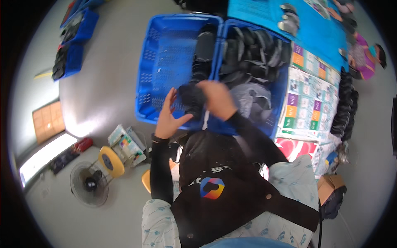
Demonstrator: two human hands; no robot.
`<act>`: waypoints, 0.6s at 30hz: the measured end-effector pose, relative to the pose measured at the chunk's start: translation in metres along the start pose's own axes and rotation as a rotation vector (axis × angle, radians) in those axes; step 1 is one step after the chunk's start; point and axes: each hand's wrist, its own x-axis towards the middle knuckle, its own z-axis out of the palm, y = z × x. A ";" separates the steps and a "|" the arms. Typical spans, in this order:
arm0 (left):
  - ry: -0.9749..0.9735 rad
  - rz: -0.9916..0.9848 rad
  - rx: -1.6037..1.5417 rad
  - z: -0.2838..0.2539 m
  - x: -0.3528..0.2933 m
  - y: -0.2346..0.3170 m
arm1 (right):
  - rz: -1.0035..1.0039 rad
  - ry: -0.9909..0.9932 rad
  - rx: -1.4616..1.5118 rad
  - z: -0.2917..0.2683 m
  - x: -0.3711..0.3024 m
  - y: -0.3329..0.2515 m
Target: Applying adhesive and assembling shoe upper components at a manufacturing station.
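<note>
Black apron (242,177) closest. Right hand (219,99) is blurry, can't tell its grip. Left hand (167,120) is splayed, so the dark piece (191,98) might slip.

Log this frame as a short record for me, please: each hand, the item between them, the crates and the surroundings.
Left hand: open, fingers spread, beside the dark item
Right hand: at the item's right side; motion blur hides the grip
Item: over the near part of the left blue crate; too blurred to identify
Left crate contents: black items along its right side
Right blue crate: many black and grey items
Lower left: fan
</note>
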 end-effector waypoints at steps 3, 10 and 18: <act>-0.127 -0.113 0.135 -0.007 0.030 -0.030 | 0.141 -0.012 0.242 0.069 -0.028 -0.018; 0.109 0.098 0.709 -0.036 0.029 -0.150 | 0.367 0.184 0.134 0.007 -0.019 0.101; -0.290 0.227 0.793 0.029 0.041 -0.252 | 0.279 -0.336 -0.619 -0.084 -0.032 0.286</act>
